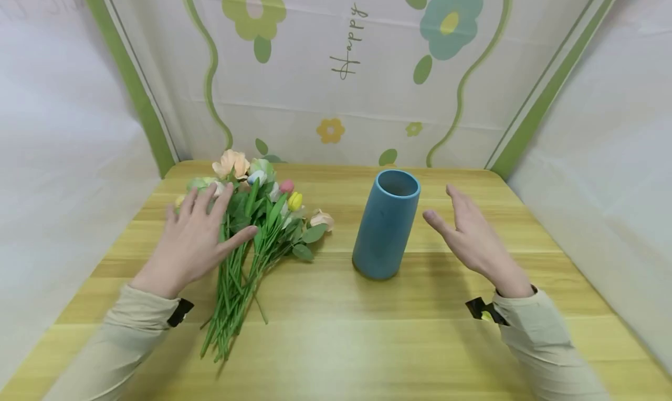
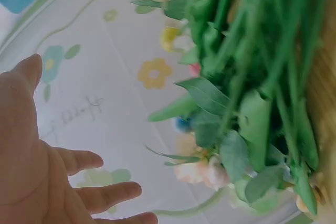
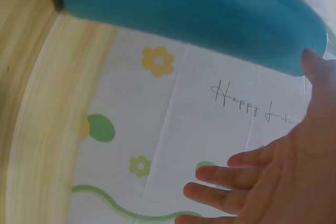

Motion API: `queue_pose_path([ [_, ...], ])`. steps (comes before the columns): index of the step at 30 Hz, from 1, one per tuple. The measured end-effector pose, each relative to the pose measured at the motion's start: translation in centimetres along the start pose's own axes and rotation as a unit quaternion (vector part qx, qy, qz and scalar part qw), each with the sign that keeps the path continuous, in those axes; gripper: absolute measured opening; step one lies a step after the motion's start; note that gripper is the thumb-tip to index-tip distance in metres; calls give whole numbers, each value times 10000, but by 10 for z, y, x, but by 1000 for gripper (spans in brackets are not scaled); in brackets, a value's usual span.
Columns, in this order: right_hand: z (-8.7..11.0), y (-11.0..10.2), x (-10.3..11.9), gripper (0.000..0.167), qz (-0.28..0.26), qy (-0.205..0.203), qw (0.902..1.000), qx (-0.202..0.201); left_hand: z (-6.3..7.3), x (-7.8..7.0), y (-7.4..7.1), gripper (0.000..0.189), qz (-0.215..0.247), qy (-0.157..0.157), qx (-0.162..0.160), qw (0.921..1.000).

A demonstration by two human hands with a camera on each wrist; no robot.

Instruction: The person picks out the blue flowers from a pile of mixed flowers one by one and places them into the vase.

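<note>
A tall blue vase (image 1: 385,232) stands upright on the table, its dark mouth facing up. To its left lies a bunch of artificial flowers (image 1: 262,214), with peach, white, yellow and pink blooms at the far end and long green stems (image 1: 231,307) toward the near edge. My left hand (image 1: 194,237) hovers over the left side of the bunch, fingers spread, holding nothing. In the left wrist view the leaves and stems (image 2: 247,77) are beside that hand. My right hand (image 1: 475,237) is held to the right of the vase, fingers extended and thumb pointing toward it, also holding nothing.
The wooden table (image 1: 325,342) reaches back to a white cloth backdrop (image 1: 299,86) printed with flowers and writing. White cloth sides (image 1: 609,156) rise at left and right. Dark straps (image 1: 488,311) sit around both sleeve cuffs.
</note>
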State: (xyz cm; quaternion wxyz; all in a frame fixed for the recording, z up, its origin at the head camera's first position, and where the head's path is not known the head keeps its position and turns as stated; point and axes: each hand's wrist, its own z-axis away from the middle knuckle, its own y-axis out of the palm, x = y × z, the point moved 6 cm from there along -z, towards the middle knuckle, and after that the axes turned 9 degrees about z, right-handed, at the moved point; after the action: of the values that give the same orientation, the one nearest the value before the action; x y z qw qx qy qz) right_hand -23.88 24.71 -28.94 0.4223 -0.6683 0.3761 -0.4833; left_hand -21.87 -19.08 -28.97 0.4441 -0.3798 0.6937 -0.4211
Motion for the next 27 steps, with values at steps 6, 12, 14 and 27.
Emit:
queue_pose_path([
  [6,5,4,16,75,-794,-190,9954,-497,4,-16,-3,91,188,236,-207,9993],
  [12,11,14,25,72,-1632,-139,9832,-803,10,-22,-5,82,518,196,-402,9977],
  [14,11,18,28,72,-1835,-107,9789,-887,10,-23,-5,78,549,159,-400,9976],
  [27,11,35,55,80,-2423,-86,9636,-1125,19,-33,21,20,865,75,-79,9962],
])
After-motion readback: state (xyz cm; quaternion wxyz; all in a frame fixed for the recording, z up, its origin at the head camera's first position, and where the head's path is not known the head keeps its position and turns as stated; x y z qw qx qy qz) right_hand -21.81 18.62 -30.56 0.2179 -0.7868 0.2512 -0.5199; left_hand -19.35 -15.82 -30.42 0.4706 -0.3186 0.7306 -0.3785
